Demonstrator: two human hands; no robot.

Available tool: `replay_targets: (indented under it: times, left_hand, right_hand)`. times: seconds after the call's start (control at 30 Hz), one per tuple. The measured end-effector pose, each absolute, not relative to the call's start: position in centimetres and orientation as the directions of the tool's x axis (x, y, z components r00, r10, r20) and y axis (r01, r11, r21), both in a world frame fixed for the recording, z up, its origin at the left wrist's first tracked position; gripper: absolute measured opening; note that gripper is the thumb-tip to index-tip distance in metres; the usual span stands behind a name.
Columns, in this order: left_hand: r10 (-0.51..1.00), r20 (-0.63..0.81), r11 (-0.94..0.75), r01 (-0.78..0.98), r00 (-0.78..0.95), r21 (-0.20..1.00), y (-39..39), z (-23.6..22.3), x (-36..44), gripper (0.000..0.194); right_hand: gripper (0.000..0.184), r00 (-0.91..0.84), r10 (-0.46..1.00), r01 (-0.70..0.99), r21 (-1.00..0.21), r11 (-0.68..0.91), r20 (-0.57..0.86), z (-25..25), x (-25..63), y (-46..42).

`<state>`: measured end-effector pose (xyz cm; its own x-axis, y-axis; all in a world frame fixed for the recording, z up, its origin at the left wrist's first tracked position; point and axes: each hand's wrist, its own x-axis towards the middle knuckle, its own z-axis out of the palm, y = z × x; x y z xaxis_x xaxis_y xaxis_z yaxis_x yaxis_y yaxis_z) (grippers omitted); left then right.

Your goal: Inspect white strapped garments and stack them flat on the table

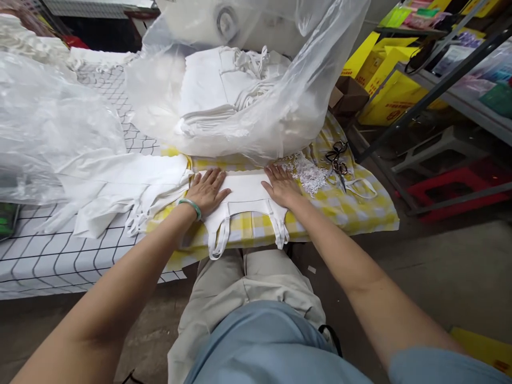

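A white strappy camisole (248, 188) lies flat before me on the yellow checked cloth, its straps toward my lap. My left hand (208, 191) rests flat on its left side, fingers spread. On its right side lies my right hand (281, 185), also flat with the fingers stretched out. To the left, more white garments (132, 176) lie in a loose, overlapping heap with straps hanging toward the table edge. Behind my hands, a stack of folded white garments (216, 85) sits inside a large clear plastic bag (304, 112).
Black scissors (336, 154) lie at the right, beside a pile of white thread scraps (310, 173) and a loose white strap (362, 188). Another clear plastic bag (52, 117) covers the left side. A metal shelf (432, 90) with yellow bags (388, 90) stands at the right.
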<state>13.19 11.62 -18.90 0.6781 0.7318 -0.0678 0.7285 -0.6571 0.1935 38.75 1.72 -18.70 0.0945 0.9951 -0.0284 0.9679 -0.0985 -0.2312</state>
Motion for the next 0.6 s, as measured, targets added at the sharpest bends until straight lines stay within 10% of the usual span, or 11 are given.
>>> replay_targets:
  times: [0.2,0.4,0.5,0.6]
  left_hand:
    - [0.752,-0.049,-0.626,0.735,0.658,0.261,10.6,-17.1,12.6,0.065]
    - [0.789,0.354,-0.614,0.638,0.502,0.465,10.8,-14.2,4.6,0.039]
    - [0.902,0.398,-0.367,0.784,0.168,0.500,14.6,-13.7,-2.3,0.033]
    - [0.945,0.299,-0.006,0.905,-0.134,0.426,19.7,-13.7,-8.6,0.034]
  right_hand:
    - [0.059,0.104,0.994,0.959,-0.268,-0.094,0.023,-18.2,38.7,1.0]
    - [0.037,-0.126,0.928,0.904,-0.345,0.252,0.350,-15.8,31.1,1.6]
    - [0.025,-0.250,0.920,0.791,-0.485,0.374,0.302,-14.6,24.7,5.4]
    - [0.020,-0.093,0.986,0.820,-0.551,0.156,0.140,-14.1,19.7,11.2]
